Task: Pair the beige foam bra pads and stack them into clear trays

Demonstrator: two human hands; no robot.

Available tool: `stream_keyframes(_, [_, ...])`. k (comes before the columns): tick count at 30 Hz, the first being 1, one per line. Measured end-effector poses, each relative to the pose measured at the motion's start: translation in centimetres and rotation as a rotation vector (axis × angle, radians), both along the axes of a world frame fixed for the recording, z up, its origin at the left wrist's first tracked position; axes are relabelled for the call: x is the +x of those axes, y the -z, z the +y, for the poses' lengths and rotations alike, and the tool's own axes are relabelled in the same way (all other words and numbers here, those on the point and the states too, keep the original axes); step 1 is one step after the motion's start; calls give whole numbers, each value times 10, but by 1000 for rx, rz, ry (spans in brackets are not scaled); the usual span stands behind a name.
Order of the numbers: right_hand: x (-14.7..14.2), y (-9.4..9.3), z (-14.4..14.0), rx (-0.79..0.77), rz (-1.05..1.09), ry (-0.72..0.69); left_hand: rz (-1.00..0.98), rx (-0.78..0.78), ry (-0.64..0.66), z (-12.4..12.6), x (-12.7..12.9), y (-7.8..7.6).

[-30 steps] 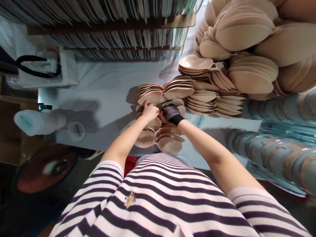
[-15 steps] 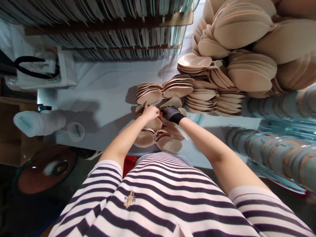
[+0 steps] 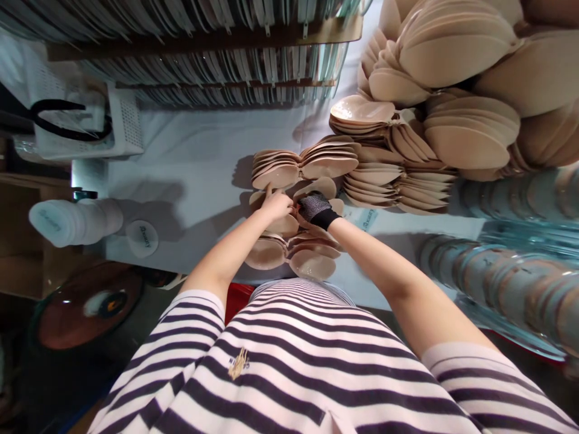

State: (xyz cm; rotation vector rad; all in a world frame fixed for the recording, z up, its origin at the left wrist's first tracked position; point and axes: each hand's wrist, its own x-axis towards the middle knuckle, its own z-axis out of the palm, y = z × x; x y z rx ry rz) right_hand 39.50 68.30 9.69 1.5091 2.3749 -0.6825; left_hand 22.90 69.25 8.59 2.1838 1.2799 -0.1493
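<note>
Bare left hand (image 3: 277,205) and gloved right hand (image 3: 318,210) are held close together over beige cups (image 3: 286,226) on a pale table (image 3: 190,141), bordered by racks (image 3: 316,35) behind and cup stacks (image 3: 456,51) at right. Both are partly curled, touching the cups; whether anything is gripped cannot be told.

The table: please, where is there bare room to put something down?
The widest free patch of the table lies between the white basket and the central beige cups, nearer than the packed rows. A smaller one lies right of the printed sheet. Cups crowd the left hand, the right hand and the far right.
</note>
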Motion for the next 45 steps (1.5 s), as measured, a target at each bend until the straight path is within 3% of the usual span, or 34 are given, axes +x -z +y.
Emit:
stream_keyframes(11, [0, 17, -24, 26, 82, 319, 20, -66, -32, 3, 2, 7])
stream_keyframes(18, [-8, 35, -37, 49, 134, 531, -91, -120, -122, 5, -1, 10])
stream_keyframes(22, [-8, 42, -47, 78, 131, 488, -25, -104, -75, 1, 4, 8])
stream_keyframes(26, [0, 31, -42, 153, 131, 382, -170, -129, -145, -4, 2, 11])
stream_keyframes(29, [6, 15, -24, 65, 83, 189, -164, -91, -172, -7, 0, 13])
stream_keyframes(31, [7, 7, -11, -28, 31, 89, -107, -36, -124, -10, 0, 11])
stream_keyframes(35, [3, 4, 2, -66, 2, 1, -53, 80, -24, -17, 3, 7])
stream_keyframes(38, [-2, 10, -4, -55, 51, 136, -56, 79, -76, -16, 2, 9])
stream_keyframes(41, [-6, 18, -15, -70, 158, 344, -60, -31, -180, -11, -1, 13])
stream_keyframes(45, [-8, 23, -27, -54, 221, 492, -36, -41, -178, -10, 0, 14])
